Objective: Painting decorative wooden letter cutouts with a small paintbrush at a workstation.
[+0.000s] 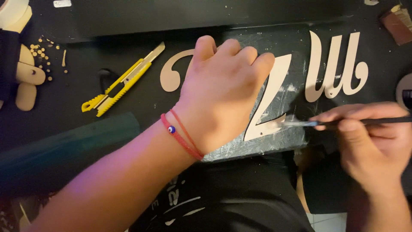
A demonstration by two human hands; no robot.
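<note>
Pale wood cutout point(269, 101), shaped like a flowing letter, lies flat on a black board point(274, 144) smeared with whitish paint, itself on the dark desk point(77, 129). Left hand point(223, 94) presses down on the cutout's left and middle part, fingers curled over its top, wrist with a red cord bracelet point(182, 134); it holds nothing else, just pins the piece. Right hand point(371, 141) pinches a thin dark-handled brush point(343, 123), closed around the handle. Brush lies nearly level, long axis running right to left, bristle tip touching the cutout's lower foot near its right end. The cutout's long stroke slants from upper right down to lower left, so the brush meets it from the right side, across the foot. Right hand is the working one; left hand is nearer the piece's centre and sits directly on it. Second cutout point(337, 66), a looped three-stroke form, lies just beyond, upper right, untouched. Yellow utility knife point(122, 81) lies well to the left, angled. Small wooden pieces point(28, 77) and beads sit at the far left edge.
</note>
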